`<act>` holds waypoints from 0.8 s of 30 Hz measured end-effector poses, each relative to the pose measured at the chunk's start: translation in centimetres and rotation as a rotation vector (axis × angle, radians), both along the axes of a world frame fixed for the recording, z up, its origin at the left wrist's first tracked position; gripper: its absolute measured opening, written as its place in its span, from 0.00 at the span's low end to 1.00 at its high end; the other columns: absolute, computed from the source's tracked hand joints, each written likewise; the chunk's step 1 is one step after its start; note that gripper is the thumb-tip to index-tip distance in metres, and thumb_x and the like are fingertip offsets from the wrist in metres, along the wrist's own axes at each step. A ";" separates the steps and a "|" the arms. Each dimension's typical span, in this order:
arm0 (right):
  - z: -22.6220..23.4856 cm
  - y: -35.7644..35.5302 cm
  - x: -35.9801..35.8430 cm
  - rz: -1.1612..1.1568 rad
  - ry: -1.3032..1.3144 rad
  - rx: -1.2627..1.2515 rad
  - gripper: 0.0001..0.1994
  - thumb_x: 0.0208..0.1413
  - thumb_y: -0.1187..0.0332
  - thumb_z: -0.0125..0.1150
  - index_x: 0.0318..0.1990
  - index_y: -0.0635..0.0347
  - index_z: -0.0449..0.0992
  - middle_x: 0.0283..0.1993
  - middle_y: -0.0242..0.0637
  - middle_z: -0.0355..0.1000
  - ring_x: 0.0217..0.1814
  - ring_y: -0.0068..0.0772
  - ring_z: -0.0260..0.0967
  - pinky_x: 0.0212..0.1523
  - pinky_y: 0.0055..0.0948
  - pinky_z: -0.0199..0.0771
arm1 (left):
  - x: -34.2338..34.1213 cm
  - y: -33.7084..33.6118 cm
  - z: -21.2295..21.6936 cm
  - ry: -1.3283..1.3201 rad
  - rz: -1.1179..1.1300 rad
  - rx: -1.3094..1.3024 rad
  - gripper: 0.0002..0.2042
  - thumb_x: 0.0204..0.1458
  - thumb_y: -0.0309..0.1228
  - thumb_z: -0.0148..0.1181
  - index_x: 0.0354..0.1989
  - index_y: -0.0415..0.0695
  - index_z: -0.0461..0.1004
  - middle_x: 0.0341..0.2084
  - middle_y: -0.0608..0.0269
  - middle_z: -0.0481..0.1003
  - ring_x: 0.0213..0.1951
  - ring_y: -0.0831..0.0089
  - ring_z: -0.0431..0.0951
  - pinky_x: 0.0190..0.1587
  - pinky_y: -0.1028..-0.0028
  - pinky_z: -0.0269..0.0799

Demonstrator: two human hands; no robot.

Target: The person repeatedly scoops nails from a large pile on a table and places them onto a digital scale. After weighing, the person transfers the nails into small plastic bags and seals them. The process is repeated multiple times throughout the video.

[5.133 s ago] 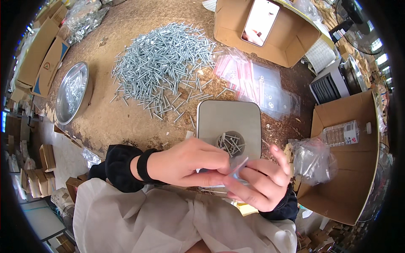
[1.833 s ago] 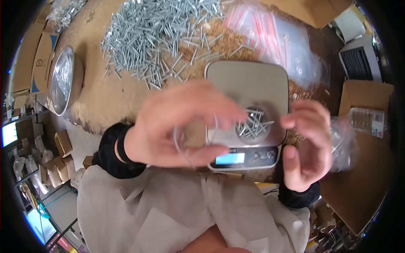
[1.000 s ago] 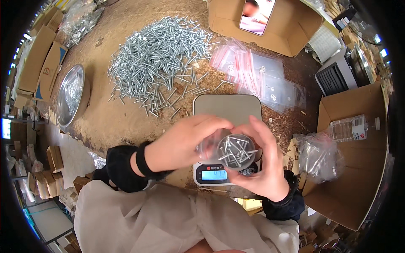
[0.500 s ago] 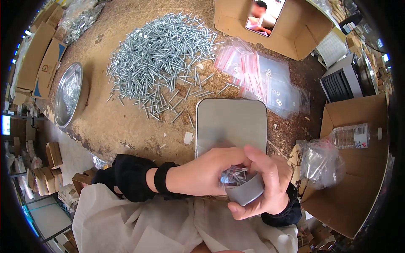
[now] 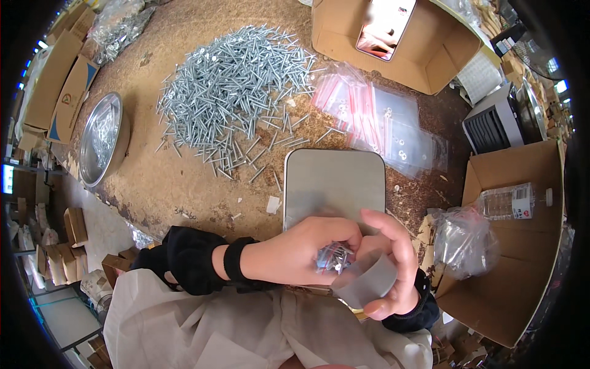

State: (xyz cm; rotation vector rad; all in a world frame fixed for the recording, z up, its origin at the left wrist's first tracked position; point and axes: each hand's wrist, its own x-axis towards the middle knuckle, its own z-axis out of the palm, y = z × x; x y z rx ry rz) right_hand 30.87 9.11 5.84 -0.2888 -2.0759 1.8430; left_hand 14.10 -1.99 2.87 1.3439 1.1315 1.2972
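Observation:
Just in front of my body, my left hand point(image 5: 310, 249) is closed around a small clear plastic bag point(image 5: 323, 261) with silver screws point(image 5: 338, 258) in it. My right hand point(image 5: 402, 264) grips a grey translucent cup point(image 5: 370, 281) by its sides, tilted, with its mouth toward the bag. The fingers of both hands hide part of the bag. Beyond them lies a flat scale with a metal plate point(image 5: 335, 184), its near end behind my hands. A large heap of silver screws point(image 5: 236, 86) spreads over the worktable point(image 5: 178, 184).
Clear zip bags with red strips point(image 5: 369, 114) lie right of the heap. A steel bowl point(image 5: 101, 140) stands at the left. A phone point(image 5: 386, 31) rests in a cardboard box point(image 5: 424, 61) at the back. Another box point(image 5: 498, 283) at right holds a plastic bottle point(image 5: 507, 201) and bags point(image 5: 465, 242).
The cup has turned in my right hand and shifted slightly right, away from the bag. Its wall now looks see-through. My left hand stays closed on the bag.

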 end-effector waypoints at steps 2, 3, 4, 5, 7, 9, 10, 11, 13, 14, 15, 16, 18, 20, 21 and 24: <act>-0.3 0.1 0.1 0.031 0.021 -0.078 0.53 0.43 0.41 0.72 0.64 0.78 0.56 0.31 0.39 0.75 0.34 0.34 0.76 0.38 0.28 0.74 | -0.1 0.0 -0.2 0.015 0.001 0.003 0.14 0.41 0.28 0.69 0.35 0.42 0.69 0.29 0.58 0.73 0.33 0.55 0.74 0.37 0.63 0.69; -0.3 0.0 0.0 0.039 0.026 -0.125 0.55 0.42 0.40 0.72 0.65 0.78 0.54 0.31 0.39 0.75 0.34 0.32 0.75 0.38 0.27 0.73 | -0.1 -0.1 -0.2 0.013 0.001 0.004 0.14 0.41 0.28 0.69 0.35 0.42 0.70 0.29 0.58 0.73 0.33 0.55 0.74 0.37 0.63 0.69; -0.2 -0.2 -0.1 0.031 0.021 -0.185 0.59 0.41 0.37 0.72 0.65 0.79 0.49 0.31 0.39 0.75 0.32 0.29 0.73 0.36 0.25 0.71 | -0.1 -0.1 -0.3 0.012 0.002 0.004 0.15 0.42 0.29 0.69 0.35 0.42 0.70 0.29 0.58 0.73 0.33 0.55 0.74 0.37 0.63 0.69; -0.1 -0.1 -0.1 0.045 0.021 -0.214 0.59 0.41 0.37 0.72 0.65 0.79 0.49 0.31 0.39 0.75 0.32 0.29 0.73 0.37 0.25 0.71 | -0.1 -0.1 -0.3 0.010 0.003 0.004 0.15 0.42 0.29 0.69 0.35 0.42 0.70 0.29 0.58 0.73 0.33 0.55 0.74 0.37 0.63 0.69; -0.2 0.1 0.2 0.091 0.026 -0.239 0.56 0.44 0.39 0.71 0.66 0.78 0.50 0.34 0.39 0.75 0.36 0.29 0.74 0.41 0.27 0.71 | -0.1 -0.1 -0.3 0.019 0.000 0.026 0.14 0.43 0.30 0.69 0.35 0.42 0.70 0.29 0.58 0.73 0.33 0.55 0.74 0.37 0.63 0.69; -0.2 0.2 0.3 0.092 0.033 -0.248 0.53 0.46 0.41 0.70 0.66 0.77 0.52 0.38 0.39 0.75 0.40 0.29 0.74 0.44 0.28 0.72 | -0.2 0.0 -0.2 0.021 0.003 0.050 0.14 0.43 0.30 0.69 0.35 0.41 0.70 0.29 0.59 0.73 0.33 0.56 0.74 0.38 0.64 0.69; 0.0 0.0 0.3 0.060 0.036 -0.260 0.53 0.46 0.42 0.70 0.66 0.77 0.52 0.39 0.40 0.75 0.41 0.29 0.74 0.44 0.28 0.71 | -0.2 0.0 -0.2 0.019 0.008 0.063 0.14 0.43 0.30 0.69 0.35 0.41 0.70 0.29 0.59 0.73 0.33 0.56 0.74 0.38 0.64 0.69; 0.0 0.0 0.3 0.036 0.040 -0.267 0.52 0.47 0.42 0.69 0.66 0.77 0.52 0.40 0.40 0.74 0.42 0.28 0.73 0.45 0.28 0.71 | -0.2 0.0 -0.2 0.016 0.013 0.077 0.15 0.44 0.31 0.69 0.35 0.41 0.70 0.29 0.59 0.73 0.33 0.57 0.74 0.38 0.64 0.69; -0.1 0.1 0.3 0.002 0.052 -0.278 0.51 0.47 0.43 0.69 0.66 0.77 0.52 0.42 0.40 0.74 0.44 0.28 0.73 0.46 0.27 0.70 | -0.3 0.0 -0.3 0.010 0.010 0.072 0.14 0.46 0.30 0.69 0.35 0.41 0.70 0.29 0.60 0.73 0.32 0.59 0.74 0.38 0.66 0.69; -0.1 0.1 0.3 -0.025 0.059 -0.265 0.50 0.48 0.44 0.68 0.66 0.77 0.52 0.43 0.40 0.73 0.45 0.28 0.72 0.47 0.27 0.70 | -0.4 -0.1 -0.3 0.007 0.009 0.069 0.13 0.47 0.30 0.69 0.35 0.40 0.70 0.29 0.60 0.73 0.32 0.61 0.74 0.38 0.66 0.69; 0.0 0.1 0.2 -0.055 0.063 -0.250 0.49 0.49 0.46 0.68 0.66 0.76 0.52 0.44 0.41 0.73 0.46 0.29 0.72 0.48 0.28 0.69 | -0.4 -0.1 -0.2 -0.020 0.013 0.058 0.12 0.48 0.29 0.68 0.35 0.40 0.70 0.29 0.60 0.73 0.32 0.63 0.73 0.37 0.68 0.69; 0.1 0.2 0.0 -0.099 0.068 -0.219 0.48 0.49 0.47 0.67 0.67 0.75 0.52 0.45 0.41 0.72 0.47 0.29 0.72 0.50 0.28 0.69 | -0.4 -0.1 0.0 -0.047 0.017 0.047 0.11 0.49 0.28 0.67 0.34 0.40 0.70 0.29 0.61 0.73 0.32 0.65 0.73 0.37 0.69 0.69; 0.2 0.4 -0.4 -0.188 0.077 -0.156 0.44 0.51 0.51 0.66 0.67 0.72 0.53 0.48 0.41 0.71 0.49 0.31 0.71 0.53 0.29 0.69 | -0.5 -0.2 0.1 -0.092 0.009 0.018 0.10 0.51 0.27 0.66 0.34 0.40 0.69 0.28 0.62 0.72 0.31 0.68 0.72 0.37 0.72 0.68; -0.3 1.2 -0.5 -0.233 0.052 0.060 0.41 0.47 0.62 0.69 0.65 0.69 0.57 0.52 0.44 0.71 0.53 0.35 0.71 0.55 0.34 0.69 | -0.7 -0.3 0.0 -0.128 -0.016 -0.020 0.09 0.52 0.26 0.65 0.34 0.40 0.69 0.28 0.62 0.71 0.31 0.72 0.71 0.37 0.74 0.67; -0.8 1.6 -0.7 -0.268 0.022 0.243 0.40 0.44 0.65 0.70 0.65 0.69 0.58 0.53 0.45 0.71 0.54 0.37 0.70 0.56 0.35 0.69 | -0.5 -0.5 -0.2 -0.191 -0.003 -0.038 0.09 0.52 0.25 0.66 0.34 0.40 0.69 0.28 0.64 0.71 0.32 0.75 0.70 0.38 0.75 0.67; 0.0 2.1 -1.9 -0.277 -0.141 0.693 0.39 0.35 0.74 0.70 0.62 0.66 0.64 0.53 0.50 0.71 0.56 0.50 0.69 0.57 0.42 0.69 | -0.9 -0.5 -0.4 -0.262 -0.018 0.018 0.10 0.50 0.18 0.65 0.32 0.42 0.67 0.32 0.64 0.72 0.36 0.76 0.71 0.39 0.75 0.66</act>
